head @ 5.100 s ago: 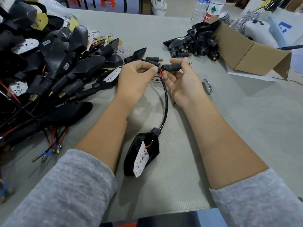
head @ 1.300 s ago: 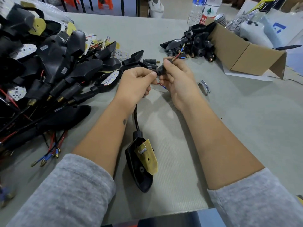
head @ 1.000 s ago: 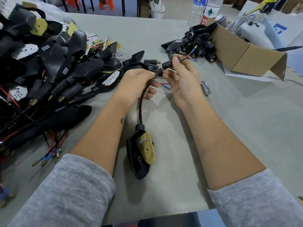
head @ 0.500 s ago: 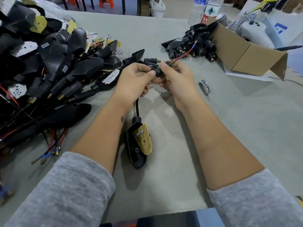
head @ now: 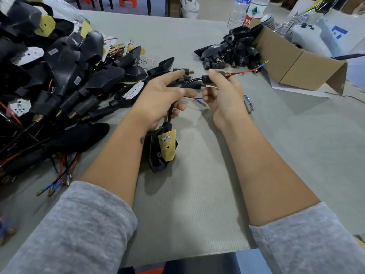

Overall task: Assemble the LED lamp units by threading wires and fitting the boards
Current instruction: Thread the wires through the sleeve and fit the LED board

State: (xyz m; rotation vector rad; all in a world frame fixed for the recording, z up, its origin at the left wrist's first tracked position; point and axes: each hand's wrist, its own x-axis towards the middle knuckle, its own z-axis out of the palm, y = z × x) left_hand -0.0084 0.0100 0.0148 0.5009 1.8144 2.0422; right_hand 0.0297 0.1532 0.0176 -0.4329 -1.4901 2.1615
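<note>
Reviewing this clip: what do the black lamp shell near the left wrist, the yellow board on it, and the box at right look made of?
Lamp shell: probably molded plastic, black with soft glossy highlights. Yellow board: thin, flat, matte circuit-board laminate, apparently, with a drilled hole. Box: brown matte cardboard, folded flaps showing.

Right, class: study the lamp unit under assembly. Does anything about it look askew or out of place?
Yes. The yellow-backed LED board hangs tilted out of the black housing, held only by thin leads, not seated. Two loose wire ends dangle between the hands.
</note>
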